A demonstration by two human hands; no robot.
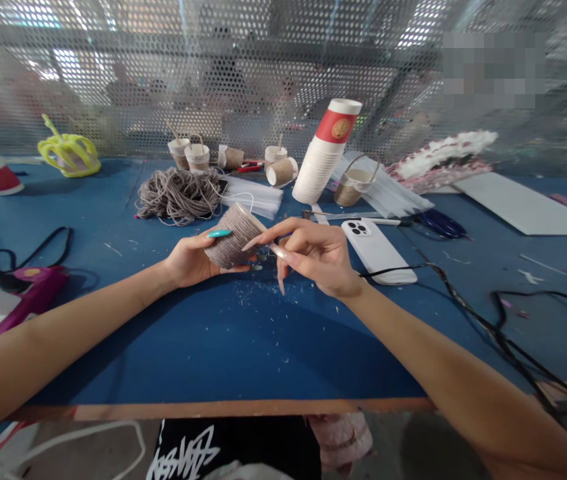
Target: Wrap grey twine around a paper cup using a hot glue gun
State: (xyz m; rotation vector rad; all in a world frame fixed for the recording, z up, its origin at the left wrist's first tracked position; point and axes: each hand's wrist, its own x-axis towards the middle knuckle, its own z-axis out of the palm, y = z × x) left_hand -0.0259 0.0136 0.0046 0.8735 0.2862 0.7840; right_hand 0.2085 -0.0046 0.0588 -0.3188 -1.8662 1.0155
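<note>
Cord-wrapped cup point(233, 241): raised just above the near middle of the blue desk point(283, 360), tilted, its pale rim turned up and toward the right hand point(321, 253); grey-brown cord circles its side in close rows.
Left hand point(191, 259): fingers closed around the cup, the thumb with its turquoise nail pressed along the upper side and other fingers beneath.
Right hand: fingers bent and bunched close together, the index finger reaching over the cup's side near the rim; whether anything is pinched among them cannot be told.
Cord heap point(181, 195): loose grey coils beyond the left hand, beside a clear packet point(253, 195).
Paper cup stack point(321, 160): leaning, white with a red band on the top cup, behind the right hand.
Handled cup point(348, 190): upright, just right of the stack, brown below and white above.
Phone point(378, 252): white, lying camera side up beside the right hand, a black cable point(451, 290) near its lower end.
Glue gun point(46, 293): magenta, at the desk's left.
Yellow-green basket point(69, 157): far left, near the perforated metal screen point(138, 80).
</note>
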